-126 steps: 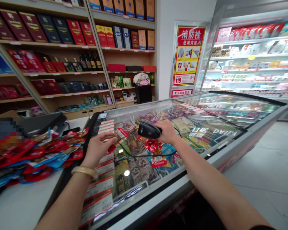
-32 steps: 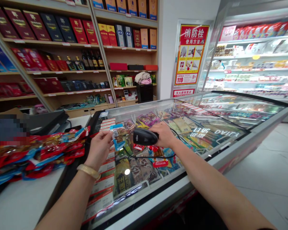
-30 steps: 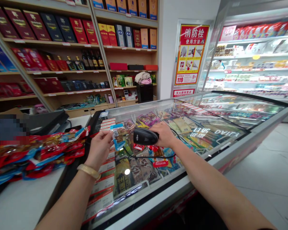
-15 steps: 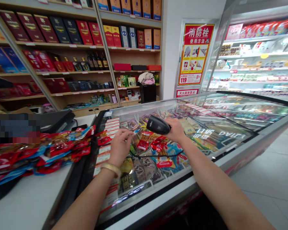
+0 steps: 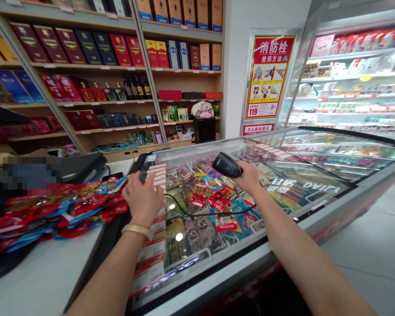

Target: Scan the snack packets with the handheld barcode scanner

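My right hand (image 5: 249, 176) is closed around the handle of a black barcode scanner (image 5: 226, 165), held over the glass freezer lid. From the scanner a black cord (image 5: 197, 214) loops across the glass. Beneath it lie several small snack packets (image 5: 226, 221) with red, blue and clear wrapping. My left hand (image 5: 143, 198), a bracelet on its wrist, has its fingers apart at the lid's left end. It is beside a heap of similar red and blue snack packets (image 5: 85, 202) on the counter, and nothing shows in it.
A chest freezer (image 5: 283, 245) with a glass top stretches to the right, with price labels (image 5: 151, 250) along its left side. The white counter (image 5: 62, 272) adjoins it on the left. Shelves of boxes and bottles (image 5: 118, 66) stand behind, and a lit display cooler (image 5: 358, 83) is at right.
My left hand has moved left from over the lid to the packet heap, its fingers spreading. A blue-edged packet now shows on the glass below the scanner, which has shifted slightly right.
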{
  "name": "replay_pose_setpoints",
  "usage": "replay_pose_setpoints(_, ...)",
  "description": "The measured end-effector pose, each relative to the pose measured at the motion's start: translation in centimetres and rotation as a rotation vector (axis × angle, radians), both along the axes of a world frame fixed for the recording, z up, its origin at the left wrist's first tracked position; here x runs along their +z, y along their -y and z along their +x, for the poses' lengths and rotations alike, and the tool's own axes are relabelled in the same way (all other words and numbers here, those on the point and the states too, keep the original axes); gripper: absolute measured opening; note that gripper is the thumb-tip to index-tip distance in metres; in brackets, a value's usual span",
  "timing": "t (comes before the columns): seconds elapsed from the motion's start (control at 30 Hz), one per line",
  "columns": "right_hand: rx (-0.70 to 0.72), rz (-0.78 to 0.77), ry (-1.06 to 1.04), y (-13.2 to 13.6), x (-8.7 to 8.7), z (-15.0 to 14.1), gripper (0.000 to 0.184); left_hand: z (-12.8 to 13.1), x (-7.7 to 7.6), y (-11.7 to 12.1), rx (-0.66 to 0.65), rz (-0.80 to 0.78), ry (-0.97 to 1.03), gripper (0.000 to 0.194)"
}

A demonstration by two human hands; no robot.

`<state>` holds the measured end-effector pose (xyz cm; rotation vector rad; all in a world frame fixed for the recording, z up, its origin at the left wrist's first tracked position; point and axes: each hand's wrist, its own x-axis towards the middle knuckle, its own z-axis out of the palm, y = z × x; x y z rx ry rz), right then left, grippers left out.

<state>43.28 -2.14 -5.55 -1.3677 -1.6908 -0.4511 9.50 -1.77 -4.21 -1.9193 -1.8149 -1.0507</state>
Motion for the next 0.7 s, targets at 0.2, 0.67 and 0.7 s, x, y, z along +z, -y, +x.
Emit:
replay_pose_setpoints(0.2,0.013,-0.034,-0.013,0.0,-0.2,-0.1,0.018,-5.3,-0.5,-1.6,0.233,-0.153,0.028,0.057)
replay_pose_setpoints(0.67,0.099,-0.012,-0.042,-0.1,-0.1,-0.4,0.015,-2.1,1.6,-1.0,-0.251,0.258,0.542,0.073)
replay_pose_setpoints(0.7,0.121,-0.011,-0.038,-0.1,0.0,-0.5,0.015,-1.8,1.4,-1.1,-0.287,0.247,0.596,0.075)
